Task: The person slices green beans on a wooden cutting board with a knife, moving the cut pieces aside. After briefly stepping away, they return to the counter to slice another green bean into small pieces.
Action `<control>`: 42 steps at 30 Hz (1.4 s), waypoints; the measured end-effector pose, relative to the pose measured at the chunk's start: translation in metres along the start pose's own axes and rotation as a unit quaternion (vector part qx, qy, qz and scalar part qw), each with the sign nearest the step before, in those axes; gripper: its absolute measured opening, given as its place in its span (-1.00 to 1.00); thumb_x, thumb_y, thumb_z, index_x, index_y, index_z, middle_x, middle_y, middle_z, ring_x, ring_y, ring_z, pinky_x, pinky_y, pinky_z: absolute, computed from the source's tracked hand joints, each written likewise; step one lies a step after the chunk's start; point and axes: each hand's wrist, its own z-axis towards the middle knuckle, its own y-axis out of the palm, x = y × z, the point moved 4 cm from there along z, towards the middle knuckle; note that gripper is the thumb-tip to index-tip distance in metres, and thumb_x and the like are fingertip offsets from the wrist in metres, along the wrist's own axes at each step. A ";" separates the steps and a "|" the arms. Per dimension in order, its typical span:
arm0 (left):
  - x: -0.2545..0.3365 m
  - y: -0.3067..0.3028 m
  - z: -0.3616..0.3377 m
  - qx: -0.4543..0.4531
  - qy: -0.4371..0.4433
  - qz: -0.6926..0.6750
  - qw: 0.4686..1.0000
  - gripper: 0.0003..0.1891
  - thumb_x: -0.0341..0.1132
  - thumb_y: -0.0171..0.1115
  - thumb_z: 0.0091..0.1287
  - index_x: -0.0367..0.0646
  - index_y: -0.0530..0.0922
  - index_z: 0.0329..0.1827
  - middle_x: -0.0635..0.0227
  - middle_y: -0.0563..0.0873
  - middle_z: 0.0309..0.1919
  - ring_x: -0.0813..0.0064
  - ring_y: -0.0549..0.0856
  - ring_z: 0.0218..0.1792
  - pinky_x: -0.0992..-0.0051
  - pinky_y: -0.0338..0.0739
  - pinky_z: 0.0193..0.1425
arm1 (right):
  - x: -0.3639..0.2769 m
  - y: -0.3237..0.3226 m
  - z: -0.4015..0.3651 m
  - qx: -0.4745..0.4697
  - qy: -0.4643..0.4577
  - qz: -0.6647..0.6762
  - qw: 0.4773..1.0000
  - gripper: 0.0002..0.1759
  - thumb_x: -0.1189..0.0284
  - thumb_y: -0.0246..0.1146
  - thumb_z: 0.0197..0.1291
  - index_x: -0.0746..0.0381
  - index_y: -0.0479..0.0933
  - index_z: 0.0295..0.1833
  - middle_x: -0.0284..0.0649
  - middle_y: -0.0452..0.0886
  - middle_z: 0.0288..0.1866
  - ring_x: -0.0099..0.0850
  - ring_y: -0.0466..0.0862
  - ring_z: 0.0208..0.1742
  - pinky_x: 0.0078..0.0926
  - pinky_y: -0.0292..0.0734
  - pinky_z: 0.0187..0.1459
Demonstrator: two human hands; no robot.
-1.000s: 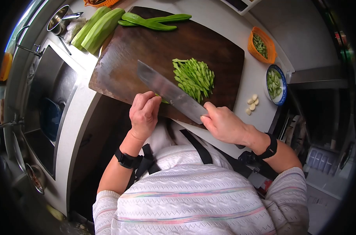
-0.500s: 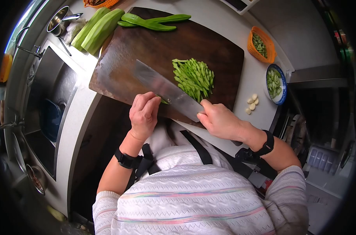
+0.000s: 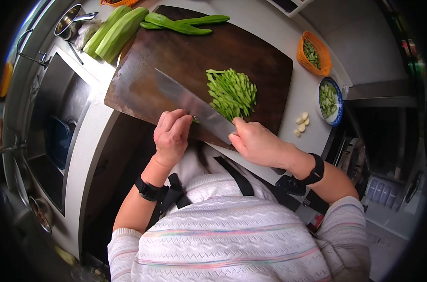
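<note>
Gripping the handle of a broad cleaver (image 3: 190,104), the person's right hand (image 3: 256,143) is wrapping its fingers tightly around it, and the blade is slanting across the near edge of the dark cutting board (image 3: 176,61). The left hand (image 3: 171,136) is sitting just beside the blade, its fingers (image 3: 176,123) curling down and pinning a small green piece (image 3: 195,120), which is mostly hidden between knuckles and steel. A pile of cut green strips (image 3: 232,93) is lying on the board beyond the blade. Whole green peppers (image 3: 180,26) are lying at the board's far edge, with peeled stalks (image 3: 115,30) beside them on the counter (image 3: 302,94). Garlic cloves (image 3: 302,123), a bowl (image 3: 338,101) and an orange basket (image 3: 300,54) are sitting to the right.
</note>
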 end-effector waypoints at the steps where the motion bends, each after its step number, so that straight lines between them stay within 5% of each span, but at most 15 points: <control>1: -0.001 -0.001 0.001 -0.002 0.001 0.010 1.000 -0.80 -0.66 0.34 0.03 -0.23 0.61 -0.31 0.30 0.63 -0.31 0.32 0.61 -0.35 0.46 0.52 -0.30 | 0.001 0.001 0.002 0.006 0.000 0.005 1.000 -0.77 0.40 0.08 0.30 0.39 0.30 -0.25 0.19 0.56 -0.47 0.19 0.60 -0.33 0.06 0.47 -0.27; 22: -0.004 -0.002 0.001 -0.005 0.013 -0.009 1.000 -0.81 -0.66 0.33 0.04 -0.23 0.61 -0.30 0.30 0.64 -0.31 0.32 0.61 -0.37 0.46 0.52 -0.31 | 0.005 0.001 0.001 0.000 -0.007 0.017 1.000 -0.76 0.41 0.09 0.28 0.41 0.30 -0.26 0.21 0.55 -0.46 0.20 0.59 -0.32 0.05 0.47 -0.28; 27: -0.004 -0.003 0.002 -0.013 0.013 -0.011 1.000 -0.81 -0.66 0.33 0.04 -0.23 0.62 -0.30 0.29 0.64 -0.32 0.32 0.62 -0.36 0.46 0.53 -0.31 | 0.009 0.001 -0.001 0.031 -0.017 0.040 0.999 -0.75 0.47 0.13 0.28 0.41 0.23 -0.31 0.14 0.53 -0.53 0.12 0.59 -0.43 -0.13 0.42 -0.45; 30: -0.004 -0.003 0.001 -0.015 0.010 -0.008 1.000 -0.80 -0.66 0.33 0.03 -0.23 0.62 -0.30 0.30 0.64 -0.31 0.32 0.62 -0.36 0.46 0.53 -0.31 | 0.006 -0.004 -0.009 0.001 0.023 0.049 0.999 -0.75 0.41 0.09 0.29 0.42 0.29 -0.27 0.20 0.55 -0.48 0.20 0.58 -0.34 0.02 0.45 -0.32; 42: -0.006 -0.003 0.000 -0.010 0.006 -0.013 1.000 -0.80 -0.65 0.34 0.02 -0.23 0.62 -0.30 0.29 0.64 -0.31 0.32 0.62 -0.36 0.46 0.53 -0.31 | 0.002 -0.011 -0.008 -0.009 0.002 0.051 0.999 -0.76 0.44 0.11 0.26 0.42 0.29 -0.27 0.19 0.54 -0.50 0.18 0.58 -0.35 0.00 0.46 -0.34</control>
